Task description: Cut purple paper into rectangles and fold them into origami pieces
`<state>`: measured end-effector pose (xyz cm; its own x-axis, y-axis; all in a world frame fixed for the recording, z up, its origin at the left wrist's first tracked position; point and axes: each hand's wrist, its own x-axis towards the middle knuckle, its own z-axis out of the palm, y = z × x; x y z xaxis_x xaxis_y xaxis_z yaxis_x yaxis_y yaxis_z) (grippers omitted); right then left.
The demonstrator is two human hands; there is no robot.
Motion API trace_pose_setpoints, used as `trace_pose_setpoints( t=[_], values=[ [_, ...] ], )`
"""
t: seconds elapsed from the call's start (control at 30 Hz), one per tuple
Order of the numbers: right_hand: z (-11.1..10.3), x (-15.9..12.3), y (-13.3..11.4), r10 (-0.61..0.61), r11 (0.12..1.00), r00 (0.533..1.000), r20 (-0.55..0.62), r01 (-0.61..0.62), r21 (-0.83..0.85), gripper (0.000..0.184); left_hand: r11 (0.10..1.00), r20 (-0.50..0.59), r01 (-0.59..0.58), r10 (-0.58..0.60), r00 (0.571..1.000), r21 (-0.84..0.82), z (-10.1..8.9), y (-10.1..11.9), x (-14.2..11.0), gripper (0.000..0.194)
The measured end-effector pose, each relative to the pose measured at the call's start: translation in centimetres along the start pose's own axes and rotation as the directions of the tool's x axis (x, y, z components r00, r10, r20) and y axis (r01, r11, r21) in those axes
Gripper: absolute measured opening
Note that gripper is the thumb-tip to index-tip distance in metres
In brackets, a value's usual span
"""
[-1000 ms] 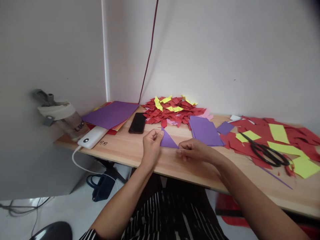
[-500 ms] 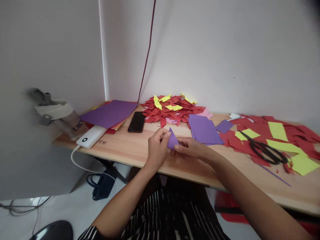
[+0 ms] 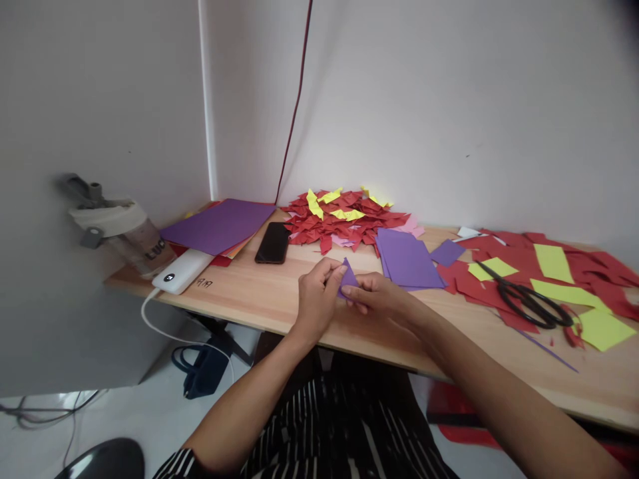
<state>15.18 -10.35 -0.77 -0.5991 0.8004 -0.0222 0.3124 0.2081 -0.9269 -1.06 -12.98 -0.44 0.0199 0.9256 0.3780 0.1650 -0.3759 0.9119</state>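
A small piece of purple paper [image 3: 349, 279], folded to a point at the top, is held between both hands above the front part of the desk. My left hand [image 3: 319, 286] pinches its left side with thumb and fingers. From the right, my right hand [image 3: 374, 293] grips the lower edge, thumb on the near face and fingers behind. Part of the paper is covered by the fingers. Just beyond my right hand lies a stack of purple paper sheets [image 3: 407, 258]. Behind the hands rises a heap of folded red and yellow paper pieces [image 3: 344, 223].
Black scissors [image 3: 532, 303] rest on red paper scraps [image 3: 482, 286] and yellow paper [image 3: 602, 329] at the right. A phone [image 3: 272, 243], a white power bank [image 3: 184, 271] with a cable, large purple sheets [image 3: 219, 226] and a bottle [image 3: 130, 233] occupy the left side.
Both hands have shifted slightly right with the purple paper. My right fingers have moved over more of it, so less of the paper shows.
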Motion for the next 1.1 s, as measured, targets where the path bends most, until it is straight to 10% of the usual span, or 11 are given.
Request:
trace_pose_setpoints(
  t=[0.6, 0.87, 1.1],
  values=[
    [-0.7, -0.8, -0.4, 0.08, 0.997, 0.991, 0.104, -0.078, -0.02, 0.04, 0.997, -0.056, 0.024, -0.029, 0.998, -0.075, -0.5, -0.3, 0.3, 0.023],
    [-1.6, -0.5, -0.4, -0.145, 0.989, 0.94, -0.308, 0.143, -0.027, 0.027, 0.981, 0.153, 0.107, -0.082, 0.985, -0.164, -0.5, -1.3, 0.5, 0.024],
    [-1.7, -0.5, -0.3, -0.167, 0.981, 0.909, -0.381, 0.116, -0.154, 0.02, 0.99, 0.213, 0.114, -0.094, 0.973, -0.084, -0.3, -1.5, 0.5, 0.022]
  ],
)
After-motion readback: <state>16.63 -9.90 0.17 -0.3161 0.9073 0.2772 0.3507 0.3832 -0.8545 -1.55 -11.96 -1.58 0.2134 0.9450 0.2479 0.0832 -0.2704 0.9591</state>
